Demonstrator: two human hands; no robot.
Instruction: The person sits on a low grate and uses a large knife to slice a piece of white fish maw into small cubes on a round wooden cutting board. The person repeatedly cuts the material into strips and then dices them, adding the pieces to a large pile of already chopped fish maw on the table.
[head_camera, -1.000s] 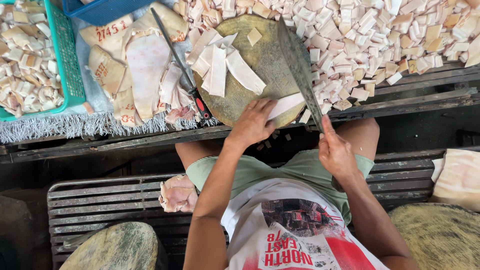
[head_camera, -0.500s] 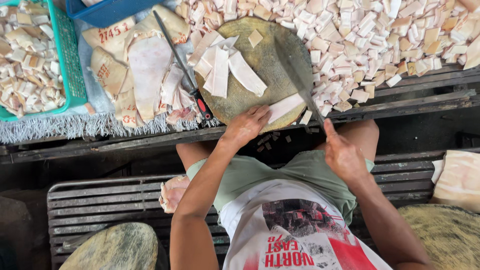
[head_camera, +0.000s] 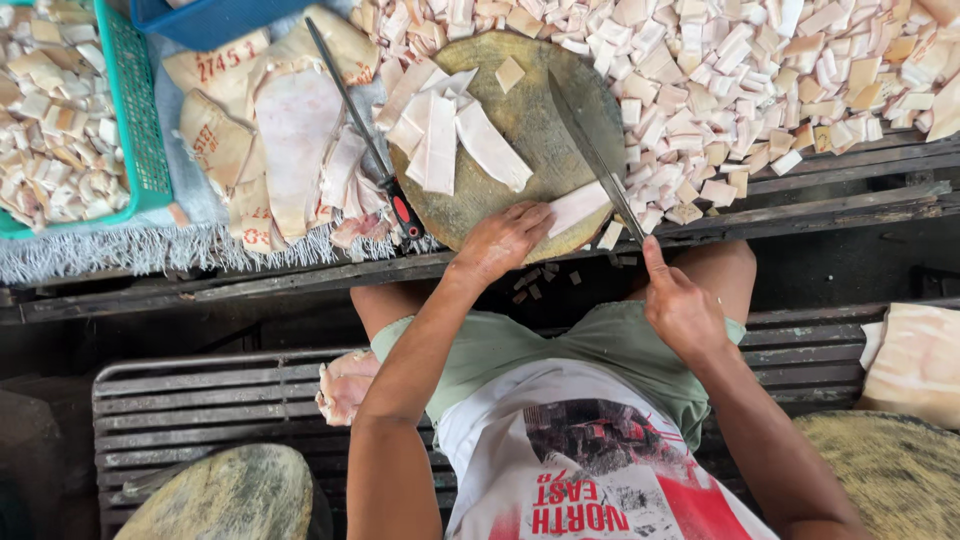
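In the head view, a pale strip of fatty meat (head_camera: 578, 206) is pinned flat near the front edge of the round wooden chopping block (head_camera: 520, 120) by the left hand (head_camera: 503, 240), whose grip is pressed down with the fingers spread over the strip's near end. A long-bladed knife (head_camera: 590, 155) is held in the closed grip of the right hand (head_camera: 682, 310), with the blade laid across the strip just beside the left fingertips. More strips (head_camera: 450, 135) are lain on the block, a red-handled knife (head_camera: 365, 135) is rested at its left edge, a heap of cut cubes (head_camera: 780, 80) is spread over the bench (head_camera: 850, 190) to the right, and a green basket (head_camera: 130, 120) of pieces is set at the far left.
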